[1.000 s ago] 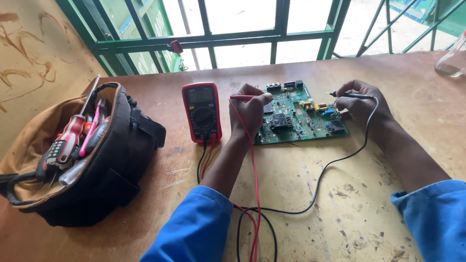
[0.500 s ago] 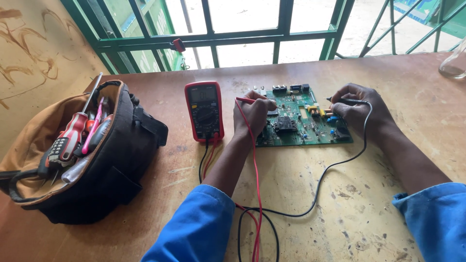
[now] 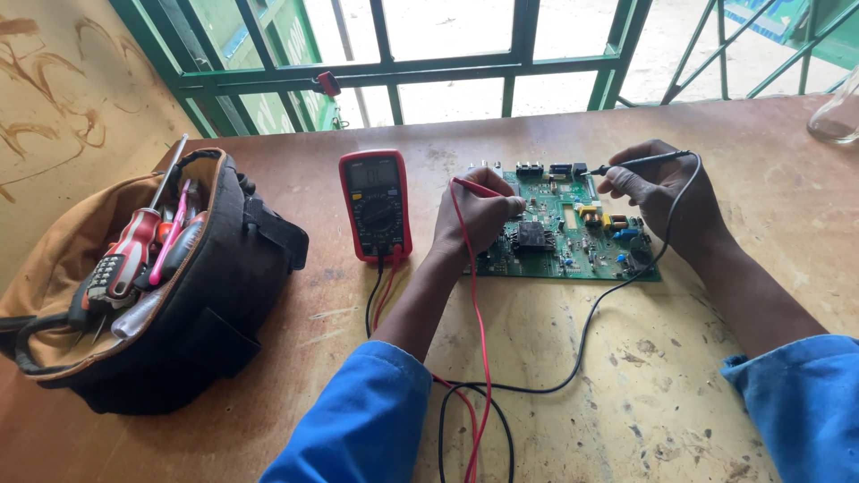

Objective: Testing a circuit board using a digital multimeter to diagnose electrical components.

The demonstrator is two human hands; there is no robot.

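Note:
A green circuit board (image 3: 573, 246) lies flat on the worn wooden table (image 3: 644, 385). My left hand (image 3: 479, 224) rests on the board's left part and grips a red test probe (image 3: 476, 187), tip pointing at the board. My right hand (image 3: 660, 199) holds a black test probe (image 3: 642, 163) over the board's upper right edge. Red and black leads (image 3: 479, 358) run from the probes across the table to a red multimeter (image 3: 376, 206) lying left of the board.
An open tool bag (image 3: 179, 295) with several screwdrivers stands at the left. A green window grille (image 3: 429, 67) runs behind the table. A glass vessel (image 3: 837, 112) sits at the far right edge.
The view has shifted slightly. Both hands stay on the board with their probes; the right hand's black probe now sits nearer the board's upper edge.

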